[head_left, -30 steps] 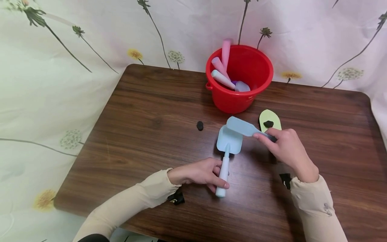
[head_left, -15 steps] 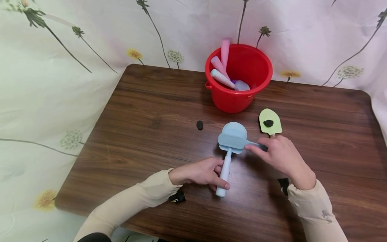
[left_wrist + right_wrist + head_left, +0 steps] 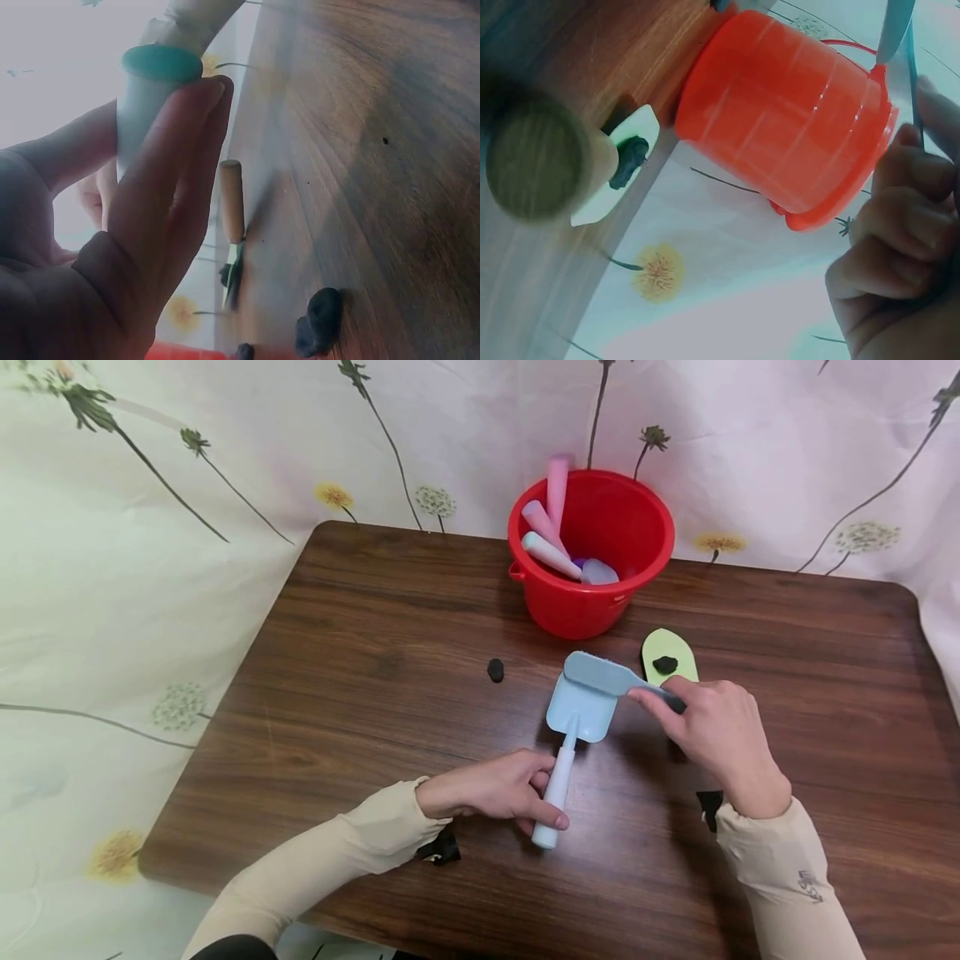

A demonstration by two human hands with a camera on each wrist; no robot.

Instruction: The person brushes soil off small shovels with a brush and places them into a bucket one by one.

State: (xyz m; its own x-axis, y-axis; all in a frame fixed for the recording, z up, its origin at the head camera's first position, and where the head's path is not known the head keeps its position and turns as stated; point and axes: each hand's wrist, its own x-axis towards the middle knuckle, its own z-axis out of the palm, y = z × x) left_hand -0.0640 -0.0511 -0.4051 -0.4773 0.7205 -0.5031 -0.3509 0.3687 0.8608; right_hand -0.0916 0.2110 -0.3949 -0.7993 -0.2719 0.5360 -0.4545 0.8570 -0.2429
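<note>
In the head view, my left hand [image 3: 498,789] grips the white handle of a pale blue toy shovel [image 3: 573,710] just above the table; the handle's green end [image 3: 163,63] shows in the left wrist view. Held in my right hand [image 3: 712,722] is a flat, blue, paddle-shaped tool [image 3: 603,675], whose blade overlaps the shovel's upper edge. Whether the two touch, I cannot tell. A dark lump [image 3: 324,319] lies on the wood near the shovel. Right of it, a light green shovel [image 3: 660,643] bears another dark lump [image 3: 664,665].
A red bucket [image 3: 577,614] stands at the back with several pink, white and purple tools inside. A small dark lump [image 3: 496,671] sits left of the blue shovel on the brown table [image 3: 360,677]. Flowered cloth [image 3: 465,435] hangs behind the table.
The right hand's blue tool dipped down across the shovel's blade half a second ago, and has risen back to its upper edge. The left hand and its shovel have barely moved.
</note>
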